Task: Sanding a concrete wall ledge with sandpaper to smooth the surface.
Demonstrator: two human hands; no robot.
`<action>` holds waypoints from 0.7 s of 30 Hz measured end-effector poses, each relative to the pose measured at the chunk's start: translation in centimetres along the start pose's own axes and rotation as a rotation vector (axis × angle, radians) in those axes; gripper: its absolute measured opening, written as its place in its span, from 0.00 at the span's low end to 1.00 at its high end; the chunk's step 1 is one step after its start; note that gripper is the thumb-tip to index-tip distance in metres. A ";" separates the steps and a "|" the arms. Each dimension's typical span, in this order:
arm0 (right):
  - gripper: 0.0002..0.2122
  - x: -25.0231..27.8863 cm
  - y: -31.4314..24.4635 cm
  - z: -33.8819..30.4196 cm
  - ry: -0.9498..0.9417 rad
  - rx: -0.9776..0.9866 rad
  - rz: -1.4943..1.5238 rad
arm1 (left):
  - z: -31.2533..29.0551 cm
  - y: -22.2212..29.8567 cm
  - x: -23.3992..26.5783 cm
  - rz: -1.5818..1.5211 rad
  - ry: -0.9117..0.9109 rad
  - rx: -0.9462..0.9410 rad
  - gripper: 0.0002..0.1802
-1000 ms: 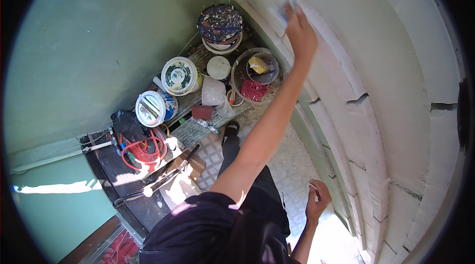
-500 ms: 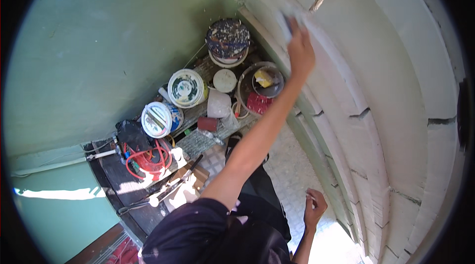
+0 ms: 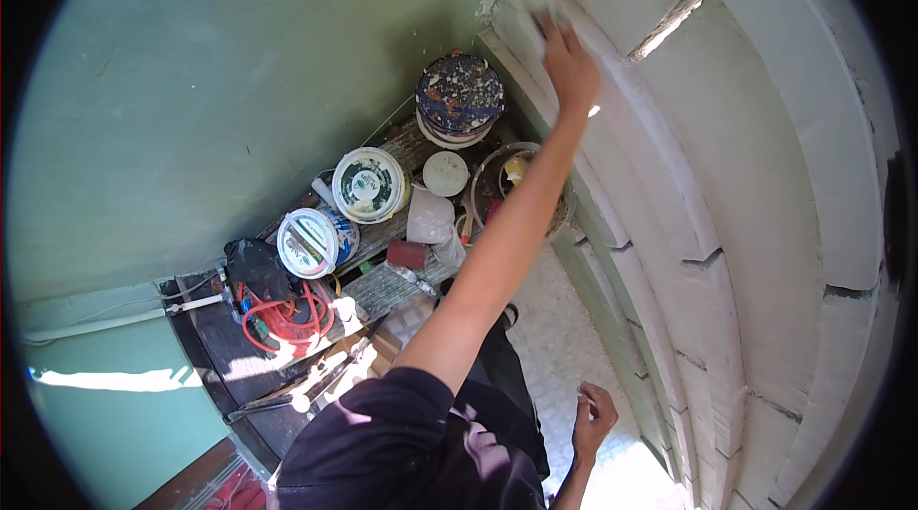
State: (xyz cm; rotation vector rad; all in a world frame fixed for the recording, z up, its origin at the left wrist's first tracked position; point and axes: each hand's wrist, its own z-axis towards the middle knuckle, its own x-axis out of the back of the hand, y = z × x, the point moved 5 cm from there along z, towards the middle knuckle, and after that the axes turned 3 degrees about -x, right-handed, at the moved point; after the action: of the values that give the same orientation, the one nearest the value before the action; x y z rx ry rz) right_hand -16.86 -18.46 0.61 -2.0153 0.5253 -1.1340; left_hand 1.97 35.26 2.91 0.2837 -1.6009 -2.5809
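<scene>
My left hand (image 3: 572, 65) reaches far up to the stepped pale plaster wall (image 3: 660, 137) on the right. Its fingers are closed on a small flat greyish piece, pressed to the upper ledge; blur hides its kind. My left arm crosses the middle of the view and covers part of a round basin (image 3: 488, 166). Low on the right, my right hand (image 3: 595, 422) hangs beside my body, away from the wall. Its fingers are curled in, with a small whitish spot between them that I cannot make out.
A weathered plank bench (image 3: 378, 292) runs along the green wall (image 3: 239, 80). It carries a paint-spattered bucket (image 3: 461, 94), two lidded tubs (image 3: 367, 185), a dark red block (image 3: 407, 255) and a coiled red hose (image 3: 292, 319). An open crack (image 3: 674, 18) cuts the pale wall.
My left hand has slid slightly up along the ledge. My right hand has moved a little down and left, and the whole view has shifted slightly.
</scene>
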 end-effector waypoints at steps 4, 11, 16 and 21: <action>0.11 -0.3 0.0 -0.4 -0.004 -0.033 -0.015 | 1.7 -1.4 0.5 -0.045 -0.259 0.295 0.21; 0.10 -2.3 -2.3 1.9 -0.057 0.012 -0.012 | -0.6 -0.2 -0.1 0.065 -0.087 0.053 0.23; 0.11 -1.6 -0.9 0.8 -0.001 -0.023 0.007 | 7.8 -1.7 0.2 -0.037 -0.315 0.554 0.25; 0.11 -2.4 0.2 0.5 -0.030 -0.055 -0.018 | 0.6 -0.7 0.6 -0.026 -0.197 0.208 0.19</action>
State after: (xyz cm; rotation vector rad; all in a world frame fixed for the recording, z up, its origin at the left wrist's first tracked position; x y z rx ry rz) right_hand -17.73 -16.83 -1.03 -2.0854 0.5291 -1.1093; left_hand 1.27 35.95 2.46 0.0656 -1.9491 -2.5312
